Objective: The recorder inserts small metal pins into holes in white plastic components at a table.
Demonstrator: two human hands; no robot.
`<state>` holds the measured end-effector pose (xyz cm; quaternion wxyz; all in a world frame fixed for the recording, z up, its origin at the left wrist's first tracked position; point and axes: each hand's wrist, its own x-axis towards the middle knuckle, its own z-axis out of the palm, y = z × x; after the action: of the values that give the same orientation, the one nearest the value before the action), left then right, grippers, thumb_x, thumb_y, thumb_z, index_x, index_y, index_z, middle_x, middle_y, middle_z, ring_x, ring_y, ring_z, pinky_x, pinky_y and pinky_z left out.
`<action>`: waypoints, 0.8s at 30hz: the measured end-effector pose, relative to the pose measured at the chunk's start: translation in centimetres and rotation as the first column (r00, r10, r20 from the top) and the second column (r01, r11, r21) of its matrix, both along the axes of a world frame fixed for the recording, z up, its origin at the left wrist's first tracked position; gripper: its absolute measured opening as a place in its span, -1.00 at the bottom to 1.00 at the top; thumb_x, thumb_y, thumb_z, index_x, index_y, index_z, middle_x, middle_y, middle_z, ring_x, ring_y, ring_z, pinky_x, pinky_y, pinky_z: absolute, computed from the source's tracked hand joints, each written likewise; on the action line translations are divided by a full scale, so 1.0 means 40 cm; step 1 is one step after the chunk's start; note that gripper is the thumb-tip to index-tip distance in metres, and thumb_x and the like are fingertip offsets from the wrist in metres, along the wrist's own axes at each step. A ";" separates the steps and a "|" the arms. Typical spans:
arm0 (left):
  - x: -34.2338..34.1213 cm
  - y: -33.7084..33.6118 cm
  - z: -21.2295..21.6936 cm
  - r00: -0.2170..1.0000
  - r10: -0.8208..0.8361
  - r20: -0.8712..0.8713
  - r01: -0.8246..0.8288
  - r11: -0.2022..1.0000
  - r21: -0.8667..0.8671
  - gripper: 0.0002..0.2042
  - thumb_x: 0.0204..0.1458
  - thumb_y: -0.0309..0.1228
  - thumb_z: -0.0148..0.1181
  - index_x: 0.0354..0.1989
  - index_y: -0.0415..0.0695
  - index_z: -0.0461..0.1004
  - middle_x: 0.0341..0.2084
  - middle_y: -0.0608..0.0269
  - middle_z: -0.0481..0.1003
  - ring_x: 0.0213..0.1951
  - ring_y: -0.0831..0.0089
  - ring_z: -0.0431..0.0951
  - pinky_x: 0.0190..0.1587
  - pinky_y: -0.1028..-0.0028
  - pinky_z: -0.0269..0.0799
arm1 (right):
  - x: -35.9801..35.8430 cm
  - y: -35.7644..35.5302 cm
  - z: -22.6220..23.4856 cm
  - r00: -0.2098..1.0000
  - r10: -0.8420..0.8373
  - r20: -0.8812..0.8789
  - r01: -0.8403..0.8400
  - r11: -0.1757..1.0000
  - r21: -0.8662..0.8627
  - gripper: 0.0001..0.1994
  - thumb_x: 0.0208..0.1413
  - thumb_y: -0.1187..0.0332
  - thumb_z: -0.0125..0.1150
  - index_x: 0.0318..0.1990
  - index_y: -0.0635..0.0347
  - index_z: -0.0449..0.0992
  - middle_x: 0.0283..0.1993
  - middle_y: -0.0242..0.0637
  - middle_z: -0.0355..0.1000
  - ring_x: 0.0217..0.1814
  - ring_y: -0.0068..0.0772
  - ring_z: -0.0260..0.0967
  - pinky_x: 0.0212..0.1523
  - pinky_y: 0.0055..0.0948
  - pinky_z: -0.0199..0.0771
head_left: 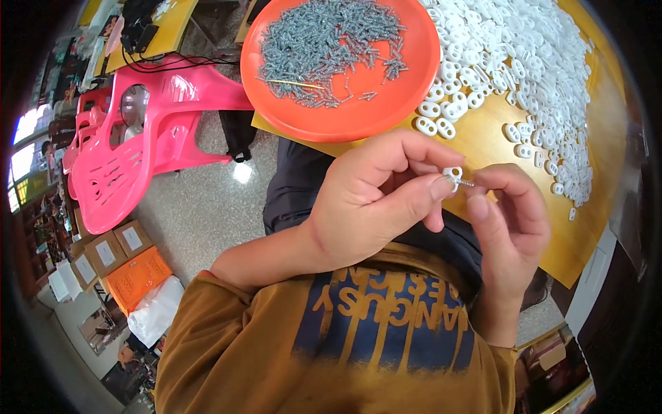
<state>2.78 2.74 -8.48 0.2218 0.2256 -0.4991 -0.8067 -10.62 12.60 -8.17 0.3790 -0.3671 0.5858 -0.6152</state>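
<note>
Two Pinches, Close Together

My left forearm [272,250] slants up and rightward from the sleeve of my brown shirt [234,352], and my left hand [369,203] lies with the thumb stretched toward the right. The thumb presses a small white piece [452,172] against the curled fingers behind it, the grip narrow and closed. My right forearm [498,314] rises steeply, and my right hand [514,224] bends in toward the left one, thumb and index finger brought together on the outer end of a ribbed metal piece [467,183], the other fingers folded. That metal piece runs sideways between my two grips, meeting the white piece; at this size I can't tell how far it goes in.

The joined pair sits in front of my body, by the near edge of the wooden table [486,131]. Just beyond my left hand, a red-orange dish [317,124] carries a heap of metal pieces [310,48] and a thin yellow rod [296,84]. Many white pieces [531,69] spread over the table to its right.
</note>
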 end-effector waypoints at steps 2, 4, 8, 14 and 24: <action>0.002 0.000 0.002 1.000 -0.001 -0.001 0.001 1.000 0.015 -0.80 0.01 -0.62 -0.06 -0.16 -0.29 0.28 -0.43 0.18 0.41 -0.52 0.59 0.43 -0.42 0.66 0.36 | -0.019 0.007 0.003 0.964 -0.148 -0.222 0.160 0.986 0.036 -0.87 -0.09 0.61 0.10 -0.32 0.34 0.40 -0.38 -0.33 0.32 -0.33 -0.54 0.25 -0.24 -0.61 0.22; 0.006 0.001 0.004 1.000 -0.005 -0.011 0.005 1.000 0.029 -0.80 0.00 -0.63 -0.06 -0.17 -0.29 0.29 -0.44 0.18 0.41 -0.53 0.59 0.43 -0.42 0.65 0.36 | -0.049 0.013 -0.004 0.885 -0.193 -0.424 0.237 0.970 0.055 -0.87 -0.07 0.58 0.09 -0.31 0.35 0.40 -0.35 -0.34 0.33 -0.30 -0.57 0.25 -0.23 -0.62 0.22; 0.015 0.002 0.001 1.000 0.021 0.015 -0.022 0.996 0.085 -0.80 -0.01 -0.64 -0.07 -0.18 -0.28 0.28 -0.45 0.18 0.41 -0.54 0.59 0.43 -0.36 0.61 0.37 | -0.110 -0.002 -0.029 0.536 -0.193 -0.822 0.348 0.938 0.006 -0.87 -0.06 0.53 0.10 -0.30 0.31 0.43 -0.35 -0.29 0.37 -0.29 -0.49 0.28 -0.22 -0.56 0.25; 0.015 0.011 -0.007 1.000 0.001 0.017 -0.002 0.998 0.069 -0.81 0.00 -0.61 -0.07 -0.17 -0.27 0.28 -0.47 0.25 0.38 -0.54 0.61 0.42 -0.25 0.57 0.38 | -0.135 -0.031 -0.038 0.251 -0.082 -0.965 0.293 0.956 -0.005 -0.85 -0.16 0.52 0.16 -0.35 0.20 0.48 -0.41 -0.26 0.33 -0.34 -0.26 0.26 -0.30 -0.39 0.25; 0.015 0.010 0.000 0.999 -0.016 0.033 0.012 0.994 0.107 -0.82 0.02 -0.57 -0.04 -0.18 -0.26 0.29 -0.46 0.28 0.39 -0.52 0.66 0.40 -0.34 0.64 0.35 | -0.143 -0.047 -0.037 0.229 0.004 -0.973 0.229 0.972 0.058 -0.87 -0.16 0.53 0.15 -0.37 0.23 0.45 -0.39 -0.23 0.32 -0.32 -0.26 0.25 -0.30 -0.39 0.27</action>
<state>3.37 3.13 -8.49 0.1956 0.2471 -0.4606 -0.8298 -16.34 10.73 -9.66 -0.0762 -0.5868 0.7743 -0.2244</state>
